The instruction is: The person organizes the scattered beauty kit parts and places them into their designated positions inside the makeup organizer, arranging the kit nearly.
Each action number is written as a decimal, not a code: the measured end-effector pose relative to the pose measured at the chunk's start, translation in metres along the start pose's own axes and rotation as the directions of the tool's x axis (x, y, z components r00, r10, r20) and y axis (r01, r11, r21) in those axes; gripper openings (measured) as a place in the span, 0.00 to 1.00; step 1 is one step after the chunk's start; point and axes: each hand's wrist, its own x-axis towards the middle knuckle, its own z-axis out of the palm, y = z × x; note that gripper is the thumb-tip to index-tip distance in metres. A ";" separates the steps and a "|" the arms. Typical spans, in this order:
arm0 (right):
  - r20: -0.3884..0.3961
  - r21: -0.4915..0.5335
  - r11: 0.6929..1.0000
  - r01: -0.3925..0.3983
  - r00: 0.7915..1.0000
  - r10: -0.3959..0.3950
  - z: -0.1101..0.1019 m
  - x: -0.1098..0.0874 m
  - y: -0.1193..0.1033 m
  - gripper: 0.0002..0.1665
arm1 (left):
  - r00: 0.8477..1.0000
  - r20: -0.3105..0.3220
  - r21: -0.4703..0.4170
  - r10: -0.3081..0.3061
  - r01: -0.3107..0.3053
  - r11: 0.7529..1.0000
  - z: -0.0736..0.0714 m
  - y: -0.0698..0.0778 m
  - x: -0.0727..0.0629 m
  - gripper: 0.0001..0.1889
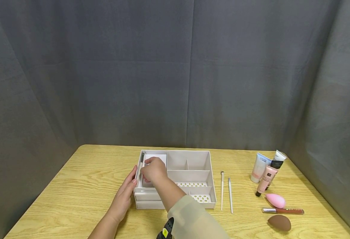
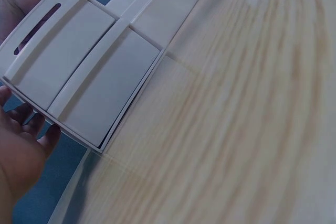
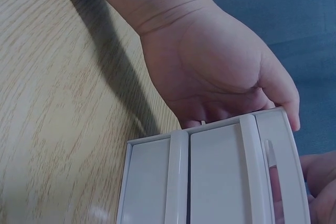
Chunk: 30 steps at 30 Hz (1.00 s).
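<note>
- Head view, lower centre: the left hand lies with straight fingers against the left outer wall of the white plastic organizer box.
- Lower centre: the right hand reaches over the box into its left part, fingers bent. They meet the slim brush with a dark tip, which lies in the narrow slot along the left wall; whether they pinch it cannot be told.
- Around the hands: the box has open compartments on the right, the front ones with perforated floors. In the left wrist view, its drawer fronts fill the left of the frame, the left hand's fingers touching the edge at lower left; in the right wrist view, the right hand's fingers pass behind the upper edge.
- Right of centre: a white slim brush with a brown tip and a white slender stick lie side by side, apart.
- Right of frame: a pale blue, white and pink tube stands near a pink tube with a black cap, which leans; white and black tube parts behind are partly hidden.
- Lower right: a pink teardrop sponge, a red-brown cylinder with a silver cap and a brown rounded sponge.
- Setting: a wood-grain tabletop and a dark grey curtain behind.
</note>
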 end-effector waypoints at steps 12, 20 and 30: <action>-0.021 -0.021 1.000 0.020 1.000 -0.020 0.000 -0.002 0.000 0.20 | 1.000 0.010 -0.012 0.006 -0.006 1.000 0.000 -0.001 0.000 0.30; -0.024 -0.009 0.999 0.041 0.999 -0.041 -0.004 -0.003 0.000 0.20 | 1.000 0.009 -0.027 -0.005 0.006 1.000 -0.001 -0.004 0.001 0.30; -0.012 -0.028 0.997 0.079 0.997 -0.079 -0.020 0.000 0.000 0.22 | 1.000 -0.003 -0.025 -0.016 0.016 1.000 -0.001 -0.003 0.002 0.30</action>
